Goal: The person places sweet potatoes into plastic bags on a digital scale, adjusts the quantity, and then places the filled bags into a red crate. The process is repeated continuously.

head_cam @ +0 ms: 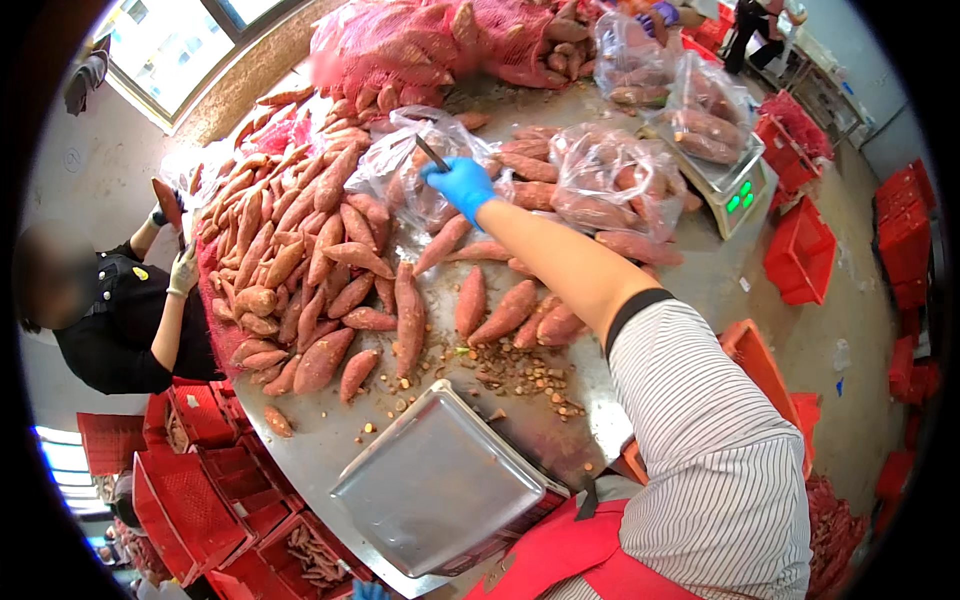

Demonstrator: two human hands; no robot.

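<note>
My right hand (459,184), in a blue glove, reaches across the metal table and grips a knife (431,153), whose dark blade points up and left. Just beyond and below it lies a clear plastic bag (405,176) with sweet potatoes inside. A large heap of sweet potatoes (300,247) spreads to the left of this hand. Only a bit of my left hand (370,591), blue-gloved, shows at the bottom edge; its fingers cannot be made out. A scale with a steel platform (442,480) stands near me, beside small cut pieces (532,382).
A co-worker (127,315) at the left holds a sweet potato in gloved hands. Filled bags (615,180) and a second scale (731,191) with a lit display stand at the upper right. Red mesh sacks (420,45) lie at the back. Red crates (187,517) flank the table.
</note>
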